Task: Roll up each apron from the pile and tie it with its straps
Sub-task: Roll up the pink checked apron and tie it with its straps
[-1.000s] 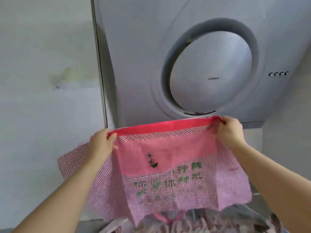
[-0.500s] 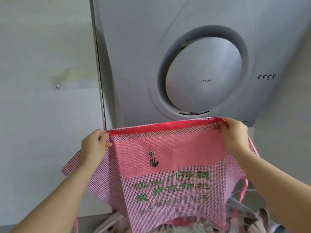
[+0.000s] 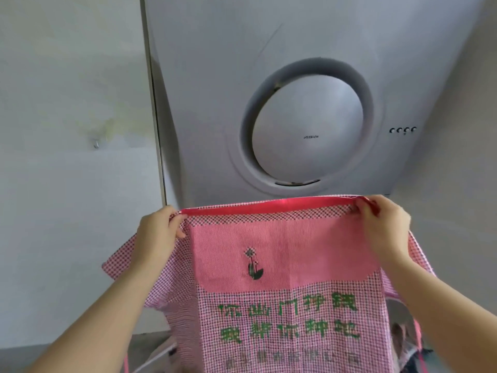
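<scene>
Pink checked apron (image 3: 285, 265) held up by top hem corners: L hand (image 3: 158, 235) and R hand (image 3: 384, 230) well apart, each pinched on hem, in front of range hood (image 3: 269, 76).

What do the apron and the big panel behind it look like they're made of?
Apron: thin woven cloth, pink check, matte; it drapes and creases below the left hand and right hand, with a shinier red binding along the top. Range hood panel: smooth grey sheet, probably painted metal or plastic, with a soft sheen.
</scene>
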